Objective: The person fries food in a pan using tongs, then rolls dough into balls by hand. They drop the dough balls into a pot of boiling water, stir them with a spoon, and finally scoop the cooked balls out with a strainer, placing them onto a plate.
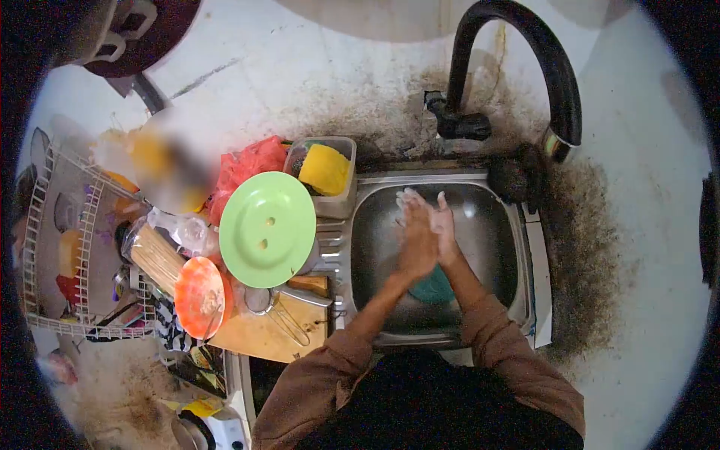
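Together, left hand (415, 238) and right hand (445, 229) pressed palm-to-palm over sink (491, 247), grasping nothing.

counter (637, 247): grimy, speckled | sink (525, 247) set in it | on it: tub (341, 201), green plate (267, 229), cutting board (262, 334), dish rack (45, 247)

Two hands pressed together over a sink, dishes stacked to their left.

The left hand (417, 241) and right hand (444, 225) meet palm to palm above the stainless steel sink basin (491, 247). Under the wrists, in the basin, lies a teal cloth (435, 289). Behind and right of the hands rises the black curved faucet (517, 71). Behind and left of them stands a clear plastic tub (341, 199) holding a yellow sponge (325, 169). Left of the hands leans a round green plastic plate (267, 229); farther left, nearer the person, an orange plate (200, 296) rests on a wooden cutting board (262, 334). The white wire dish rack (56, 247) stands farthest left.
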The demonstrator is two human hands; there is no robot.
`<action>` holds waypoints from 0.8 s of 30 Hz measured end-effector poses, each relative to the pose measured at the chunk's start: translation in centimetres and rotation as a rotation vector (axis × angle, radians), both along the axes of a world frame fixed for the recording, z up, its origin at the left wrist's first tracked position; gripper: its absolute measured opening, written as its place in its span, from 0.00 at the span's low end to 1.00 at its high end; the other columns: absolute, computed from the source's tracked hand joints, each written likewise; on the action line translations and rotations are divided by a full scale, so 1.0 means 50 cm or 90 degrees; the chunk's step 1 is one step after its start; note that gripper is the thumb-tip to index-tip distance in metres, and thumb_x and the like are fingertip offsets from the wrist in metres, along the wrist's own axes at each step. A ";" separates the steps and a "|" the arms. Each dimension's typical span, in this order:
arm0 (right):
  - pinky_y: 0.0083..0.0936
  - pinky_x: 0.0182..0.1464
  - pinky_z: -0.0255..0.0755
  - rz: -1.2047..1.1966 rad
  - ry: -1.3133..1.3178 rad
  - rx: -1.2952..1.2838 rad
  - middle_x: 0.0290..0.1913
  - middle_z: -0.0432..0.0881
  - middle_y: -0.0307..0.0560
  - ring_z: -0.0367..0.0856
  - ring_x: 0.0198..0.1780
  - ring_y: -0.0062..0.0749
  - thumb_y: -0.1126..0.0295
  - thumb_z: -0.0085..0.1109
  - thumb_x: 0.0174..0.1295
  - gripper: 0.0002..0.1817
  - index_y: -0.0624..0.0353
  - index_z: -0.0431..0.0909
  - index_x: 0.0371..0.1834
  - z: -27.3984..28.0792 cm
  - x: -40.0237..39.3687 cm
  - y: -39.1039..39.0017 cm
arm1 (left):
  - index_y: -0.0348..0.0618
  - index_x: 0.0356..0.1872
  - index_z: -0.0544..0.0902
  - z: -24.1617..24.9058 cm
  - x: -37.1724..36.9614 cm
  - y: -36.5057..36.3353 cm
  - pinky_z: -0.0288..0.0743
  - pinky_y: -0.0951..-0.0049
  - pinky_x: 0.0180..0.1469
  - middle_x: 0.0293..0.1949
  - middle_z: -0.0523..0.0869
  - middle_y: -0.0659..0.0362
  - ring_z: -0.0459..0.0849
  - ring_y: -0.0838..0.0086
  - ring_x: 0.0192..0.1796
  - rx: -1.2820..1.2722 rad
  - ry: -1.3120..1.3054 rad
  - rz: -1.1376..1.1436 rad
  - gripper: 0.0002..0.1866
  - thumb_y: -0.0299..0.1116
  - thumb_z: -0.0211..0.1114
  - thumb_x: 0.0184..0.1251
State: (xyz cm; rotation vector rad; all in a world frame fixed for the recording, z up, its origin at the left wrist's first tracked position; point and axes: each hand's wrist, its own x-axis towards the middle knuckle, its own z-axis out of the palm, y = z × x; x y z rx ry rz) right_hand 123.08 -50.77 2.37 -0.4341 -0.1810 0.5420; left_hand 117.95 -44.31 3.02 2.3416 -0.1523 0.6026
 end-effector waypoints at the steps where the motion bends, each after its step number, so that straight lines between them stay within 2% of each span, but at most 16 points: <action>1: 0.42 0.67 0.41 0.027 -0.001 0.008 0.68 0.49 0.50 0.49 0.68 0.39 0.38 0.28 0.59 0.41 0.60 0.48 0.67 -0.005 0.008 0.008 | 0.40 0.63 0.57 0.001 0.006 0.005 0.41 0.43 0.63 0.66 0.55 0.49 0.46 0.52 0.69 0.030 0.005 -0.037 0.26 0.34 0.45 0.63; 4: 0.41 0.65 0.46 0.148 -0.139 0.351 0.66 0.54 0.50 0.53 0.67 0.38 0.40 0.32 0.60 0.38 0.59 0.53 0.65 0.001 -0.040 0.046 | 0.41 0.59 0.64 -0.006 0.069 0.041 0.42 0.42 0.63 0.63 0.60 0.47 0.49 0.55 0.68 0.115 0.020 -0.142 0.23 0.38 0.44 0.64; 6: 0.41 0.65 0.48 0.187 -0.076 0.405 0.64 0.58 0.50 0.56 0.65 0.38 0.42 0.34 0.61 0.35 0.59 0.57 0.63 0.005 -0.059 0.047 | 0.42 0.57 0.68 -0.017 0.100 0.072 0.42 0.41 0.63 0.61 0.64 0.46 0.51 0.56 0.68 0.174 0.028 -0.210 0.22 0.40 0.43 0.65; 7: 0.40 0.65 0.48 0.183 0.025 0.342 0.62 0.61 0.50 0.58 0.64 0.38 0.44 0.35 0.62 0.34 0.59 0.59 0.61 0.004 -0.056 0.029 | 0.43 0.54 0.72 -0.026 0.109 0.087 0.46 0.46 0.64 0.56 0.71 0.47 0.60 0.58 0.65 0.175 0.048 -0.151 0.21 0.41 0.43 0.65; 8: 0.39 0.65 0.48 0.173 0.125 0.278 0.61 0.65 0.50 0.60 0.63 0.38 0.46 0.36 0.62 0.32 0.60 0.61 0.60 0.001 -0.049 0.008 | 0.43 0.53 0.73 -0.041 0.122 0.103 0.51 0.50 0.62 0.54 0.73 0.48 0.65 0.59 0.61 0.120 0.075 -0.150 0.20 0.40 0.44 0.65; 9: 0.37 0.63 0.53 0.187 0.185 0.143 0.59 0.68 0.48 0.63 0.62 0.38 0.50 0.47 0.59 0.31 0.59 0.63 0.59 -0.016 -0.030 -0.015 | 0.42 0.52 0.73 -0.068 0.135 0.118 0.55 0.53 0.61 0.52 0.75 0.50 0.70 0.60 0.57 0.065 0.104 -0.153 0.19 0.39 0.45 0.65; 10: 0.36 0.62 0.55 0.143 0.094 0.003 0.59 0.68 0.47 0.65 0.60 0.38 0.52 0.47 0.60 0.29 0.60 0.62 0.59 -0.009 -0.019 -0.028 | 0.41 0.51 0.74 -0.070 0.138 0.127 0.60 0.56 0.59 0.50 0.77 0.51 0.74 0.60 0.53 0.009 0.133 -0.157 0.18 0.38 0.46 0.65; 12: 0.35 0.61 0.57 0.050 -0.081 -0.274 0.58 0.69 0.46 0.69 0.57 0.38 0.57 0.47 0.61 0.27 0.62 0.61 0.59 -0.001 -0.009 -0.045 | 0.40 0.47 0.77 -0.077 0.112 0.148 0.70 0.68 0.48 0.45 0.80 0.54 0.78 0.67 0.43 -0.383 0.228 -0.152 0.15 0.36 0.49 0.65; 13: 0.29 0.49 0.70 -0.026 -0.158 -0.442 0.50 0.76 0.47 0.78 0.45 0.35 0.62 0.50 0.60 0.22 0.66 0.68 0.53 0.009 0.000 -0.045 | 0.40 0.45 0.78 -0.065 0.097 0.158 0.74 0.73 0.42 0.42 0.81 0.55 0.80 0.71 0.38 -0.579 0.272 -0.144 0.14 0.36 0.51 0.64; 16: 0.25 0.32 0.76 -0.112 -0.419 -0.963 0.39 0.81 0.50 0.80 0.30 0.30 0.62 0.49 0.61 0.17 0.64 0.76 0.44 0.073 0.012 -0.060 | 0.43 0.44 0.79 0.005 0.049 0.167 0.70 0.88 0.25 0.34 0.82 0.59 0.76 0.83 0.26 -0.963 0.487 -0.163 0.12 0.35 0.57 0.62; 17: 0.23 0.23 0.71 -0.209 -0.432 -0.929 0.30 0.79 0.47 0.76 0.23 0.26 0.58 0.49 0.61 0.17 0.62 0.78 0.38 0.087 0.014 -0.054 | 0.45 0.36 0.78 -0.005 0.043 0.190 0.61 0.84 0.15 0.20 0.75 0.68 0.68 0.83 0.15 -1.081 0.601 -0.281 0.09 0.39 0.57 0.62; 18: 0.21 0.15 0.65 -0.301 -0.443 -0.891 0.21 0.78 0.44 0.72 0.16 0.23 0.55 0.48 0.61 0.19 0.59 0.80 0.32 0.101 0.015 -0.045 | 0.47 0.30 0.76 0.007 0.024 0.197 0.57 0.83 0.13 0.17 0.72 0.69 0.65 0.83 0.14 -1.122 0.639 -0.303 0.10 0.42 0.58 0.61; 20: 0.20 0.13 0.58 -0.189 -0.224 -0.915 0.15 0.71 0.39 0.65 0.13 0.20 0.51 0.45 0.62 0.21 0.56 0.77 0.25 0.167 0.016 -0.031 | 0.50 0.19 0.72 0.053 -0.022 0.197 0.49 0.82 0.09 0.11 0.64 0.70 0.57 0.84 0.10 -1.203 0.713 -0.349 0.16 0.48 0.58 0.59; 21: 0.20 0.12 0.55 -0.131 -0.117 -0.922 0.12 0.67 0.37 0.62 0.11 0.18 0.49 0.44 0.62 0.22 0.54 0.76 0.22 0.207 0.008 -0.018 | 0.54 0.11 0.62 0.063 -0.031 0.203 0.44 0.82 0.10 0.08 0.56 0.70 0.54 0.83 0.10 -1.223 0.815 -0.404 0.24 0.54 0.55 0.59; 24: 0.20 0.11 0.45 0.027 -0.095 -0.559 0.09 0.55 0.31 0.52 0.09 0.16 0.47 0.42 0.62 0.25 0.51 0.66 0.13 0.302 -0.060 0.055 | 0.55 0.12 0.63 0.176 -0.107 0.218 0.41 0.81 0.08 0.07 0.54 0.71 0.49 0.84 0.07 -1.257 0.825 -0.371 0.23 0.55 0.49 0.63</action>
